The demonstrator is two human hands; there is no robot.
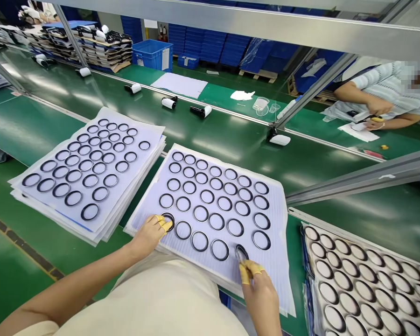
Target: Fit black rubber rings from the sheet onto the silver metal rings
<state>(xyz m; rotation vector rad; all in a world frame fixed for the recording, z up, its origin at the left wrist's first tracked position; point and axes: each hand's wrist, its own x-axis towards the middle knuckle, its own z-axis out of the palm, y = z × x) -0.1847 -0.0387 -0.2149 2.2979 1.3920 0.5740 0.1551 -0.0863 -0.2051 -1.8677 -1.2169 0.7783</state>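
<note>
A white sheet (276, 261) lies in front of me, covered with several rows of black rings. My left hand (149, 233), with yellow finger cots, presses its fingertips on a black ring (168, 218) at the sheet's near left corner. My right hand (261, 291), also in yellow cots, pinches another black ring (241, 253) at the near edge and lifts it tilted off the sheet.
A stack of ring sheets (91, 163) lies to the left. A tray of round lenses (367, 280) sits at the right. Beyond runs a green conveyor (231, 135) carrying small black-and-white devices. Another person's hands (374, 114) work at the far right. A metal rail (360, 179) crosses the right side.
</note>
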